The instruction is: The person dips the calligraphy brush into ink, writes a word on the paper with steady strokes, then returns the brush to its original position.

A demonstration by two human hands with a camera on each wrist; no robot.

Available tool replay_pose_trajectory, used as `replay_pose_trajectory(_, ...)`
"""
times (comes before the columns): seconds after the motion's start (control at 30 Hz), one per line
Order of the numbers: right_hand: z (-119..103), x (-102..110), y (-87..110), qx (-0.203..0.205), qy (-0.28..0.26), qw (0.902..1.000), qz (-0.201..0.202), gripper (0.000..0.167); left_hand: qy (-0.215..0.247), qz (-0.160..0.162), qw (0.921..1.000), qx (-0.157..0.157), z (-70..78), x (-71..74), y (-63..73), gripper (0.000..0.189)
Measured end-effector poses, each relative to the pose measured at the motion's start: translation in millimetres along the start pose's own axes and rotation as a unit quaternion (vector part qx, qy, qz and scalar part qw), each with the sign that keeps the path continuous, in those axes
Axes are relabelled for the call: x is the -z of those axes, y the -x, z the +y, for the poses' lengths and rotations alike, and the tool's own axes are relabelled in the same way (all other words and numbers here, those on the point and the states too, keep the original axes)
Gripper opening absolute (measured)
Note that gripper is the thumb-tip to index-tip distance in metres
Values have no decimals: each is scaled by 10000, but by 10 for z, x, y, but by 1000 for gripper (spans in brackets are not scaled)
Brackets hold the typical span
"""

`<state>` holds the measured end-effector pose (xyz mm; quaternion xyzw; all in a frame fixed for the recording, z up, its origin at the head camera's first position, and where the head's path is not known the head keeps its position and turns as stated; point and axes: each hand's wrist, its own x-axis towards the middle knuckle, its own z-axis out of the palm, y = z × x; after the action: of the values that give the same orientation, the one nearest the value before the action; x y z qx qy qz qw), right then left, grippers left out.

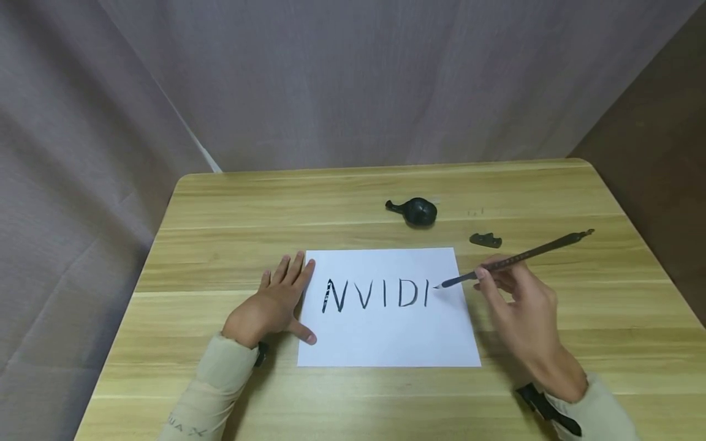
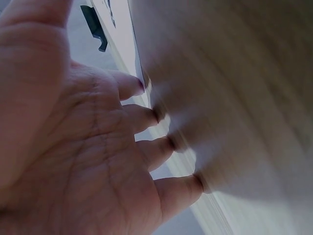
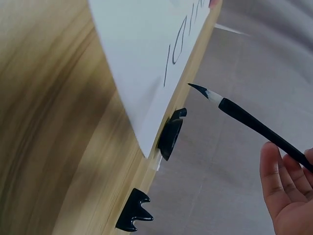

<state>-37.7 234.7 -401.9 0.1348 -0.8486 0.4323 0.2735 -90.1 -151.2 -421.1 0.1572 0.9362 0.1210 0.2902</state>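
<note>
A white sheet of paper (image 1: 386, 343) lies on the table with the letters NVIDI (image 1: 408, 293) in black brush strokes. My left hand (image 1: 273, 309) rests at its left edge with fingers spread, the thumb and index fingertip overlapping the sheet. In the left wrist view, the fingertips (image 2: 188, 188) press on the tabletop. My right hand (image 1: 524, 306) pinches a dark calligraphy brush (image 1: 543, 247) partway along its handle. The brush slants, and its black-tipped bristles (image 3: 197, 89) hover above the paper, just right of the last stroke.
Behind the paper sits a black gourd-shaped dish (image 1: 420, 212). A small black brush rest with peaks (image 3: 134, 211) lies near the paper's far right corner. The wooden table (image 1: 220, 226) meets a grey curtain (image 1: 353, 86) at the back, and a brown surface (image 1: 656, 128) borders it on the right.
</note>
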Motion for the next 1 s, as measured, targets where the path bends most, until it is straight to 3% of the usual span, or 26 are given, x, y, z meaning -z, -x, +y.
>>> replay_pose_trajectory(0.37, 99, -34, -44, 151, 352, 9992, 63, 26, 102, 12, 9999, -35, -30, 26, 49, 151)
replay_pose_trajectory(1.0, 226, -61, -92, 244, 418, 9988, -74, 21, 44, 32, 10000, -39, -40, 5, 7, 150)
